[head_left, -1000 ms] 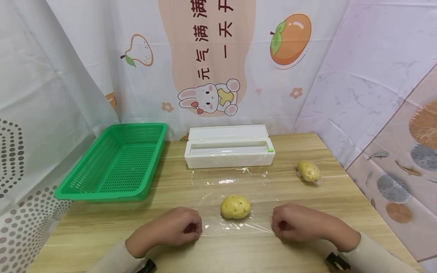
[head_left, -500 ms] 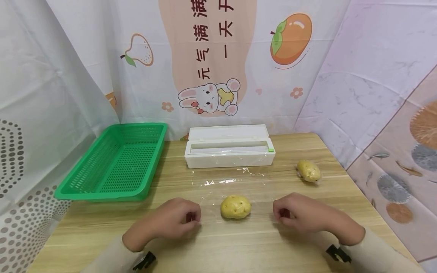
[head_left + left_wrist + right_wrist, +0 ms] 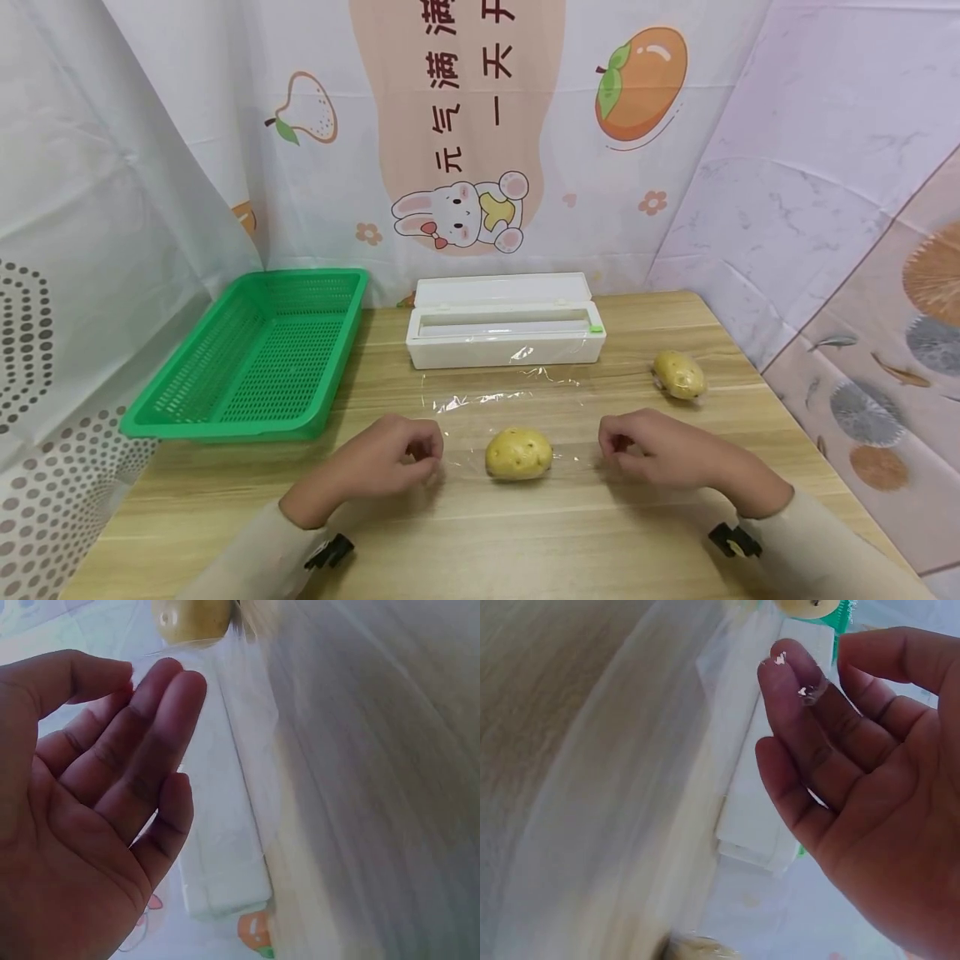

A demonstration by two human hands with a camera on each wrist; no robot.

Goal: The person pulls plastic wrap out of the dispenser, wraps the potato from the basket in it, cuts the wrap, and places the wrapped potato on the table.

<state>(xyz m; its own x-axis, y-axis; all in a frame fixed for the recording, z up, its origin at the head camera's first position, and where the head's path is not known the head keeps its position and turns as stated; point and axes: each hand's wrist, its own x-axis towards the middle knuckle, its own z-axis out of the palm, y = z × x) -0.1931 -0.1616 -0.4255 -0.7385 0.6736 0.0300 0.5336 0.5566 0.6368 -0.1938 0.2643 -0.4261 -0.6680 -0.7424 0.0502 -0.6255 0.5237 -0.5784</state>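
In the head view, a yellow potato sits mid-table, with clear plastic wrap running from the wrap box toward it. My left hand, left of the potato, pinches one corner of the wrap between thumb and index finger. On the other side, my right hand pinches the opposite corner. Both wrist views show the remaining fingers loosely bent; some film clings to the right fingertips. The wrap's exact near edge is hard to make out.
The white wrap box stands at the back with its lid raised and a green piece at its right end. A green basket is at the left. Another potato, apparently wrapped in film, lies at the right. Printed curtains enclose the table.
Both hands have risen and moved forward, away from the table's near edge, carrying the wrap's near edge back toward the potato. The potato, box and basket stay where they were.
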